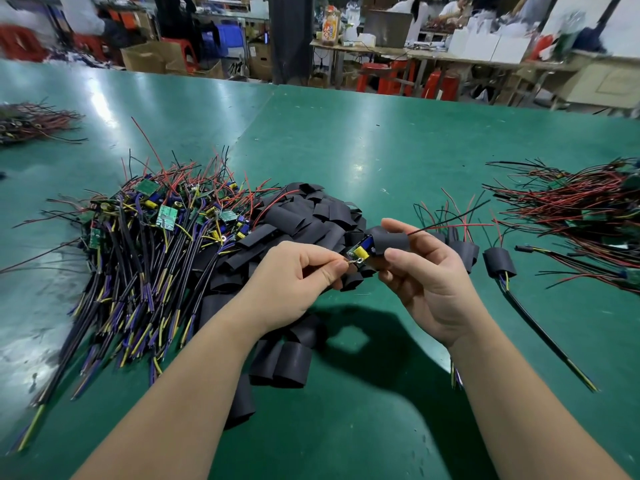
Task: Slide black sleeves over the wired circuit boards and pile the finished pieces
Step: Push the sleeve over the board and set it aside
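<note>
Both hands are up over the green surface (381, 150), mid-frame. From what I get: left hand (298, 271) has thumb & forefinger pinched on the metal lug at the near end of a circuit board (362, 251), other fingers curled in. Right hand (426, 275) is clamped on a black sleeve (391, 241), btwn thumb and fingers. Board sits partway in the sleeve, w/ yellow cap & blue part showing outside. Red and black leads (450, 226) stick out the sleeve's far end. Left of the hands I see a heap of bare wired boards (156, 233), w/ loose sleeves (311, 216) piled just beside it and under the hands. On the right, a few finished pieces (498, 263) lie on the surface, w/ another wire bundle (588, 206) beyond them.
</note>
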`<state>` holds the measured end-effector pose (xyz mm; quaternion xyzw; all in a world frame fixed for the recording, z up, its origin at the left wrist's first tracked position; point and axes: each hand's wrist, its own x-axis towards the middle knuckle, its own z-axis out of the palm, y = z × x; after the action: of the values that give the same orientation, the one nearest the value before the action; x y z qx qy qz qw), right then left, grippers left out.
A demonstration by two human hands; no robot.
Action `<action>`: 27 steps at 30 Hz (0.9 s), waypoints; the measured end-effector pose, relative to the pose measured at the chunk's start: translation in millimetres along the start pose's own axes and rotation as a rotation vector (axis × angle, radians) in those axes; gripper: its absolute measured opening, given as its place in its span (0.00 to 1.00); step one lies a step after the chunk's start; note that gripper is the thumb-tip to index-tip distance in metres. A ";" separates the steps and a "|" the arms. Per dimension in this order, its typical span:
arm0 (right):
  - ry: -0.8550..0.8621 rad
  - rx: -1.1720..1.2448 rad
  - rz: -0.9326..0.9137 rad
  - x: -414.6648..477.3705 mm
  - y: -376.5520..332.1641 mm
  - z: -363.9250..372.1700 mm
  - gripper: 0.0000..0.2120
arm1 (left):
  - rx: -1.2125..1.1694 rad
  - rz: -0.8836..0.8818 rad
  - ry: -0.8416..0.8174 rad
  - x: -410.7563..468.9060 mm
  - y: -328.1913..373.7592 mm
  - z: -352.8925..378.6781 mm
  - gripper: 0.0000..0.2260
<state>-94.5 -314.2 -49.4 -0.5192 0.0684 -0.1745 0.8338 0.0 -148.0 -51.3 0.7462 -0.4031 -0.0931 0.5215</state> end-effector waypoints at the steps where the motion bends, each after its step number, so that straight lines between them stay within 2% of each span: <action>1: -0.017 0.003 0.002 0.1 -0.9 -1.4 0.17 | -0.027 0.007 0.000 -0.3 1.6 0.1 0.07; 8: -0.162 0.002 0.030 -2.2 -11.0 -11.5 0.21 | -0.301 -0.046 0.008 -3.2 14.8 -4.6 0.06; 12: -0.195 0.008 0.046 -3.2 -11.7 -9.9 0.17 | -0.346 -0.036 -0.090 -4.9 20.1 -8.4 0.10; 17: -0.216 0.006 0.081 -3.6 -6.2 -4.2 0.19 | -0.340 -0.028 -0.189 -6.9 23.3 -8.0 0.13; 20: -0.209 0.026 0.075 -4.0 -3.1 -1.0 0.24 | -0.358 -0.026 -0.149 -6.1 23.3 -6.9 0.12; 24: -0.237 0.027 0.052 -5.8 -3.7 0.4 0.19 | -0.385 -0.011 -0.087 -5.1 22.7 -5.6 0.10; 27: -0.238 0.014 0.033 -7.2 -3.7 2.0 0.20 | -0.384 -0.024 -0.044 -4.2 20.4 -5.3 0.07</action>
<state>-101.5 -311.4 -45.7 -0.5294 -0.0238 -0.0984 0.8423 -10.0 -144.0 -32.7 0.6355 -0.3804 -0.1910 0.6442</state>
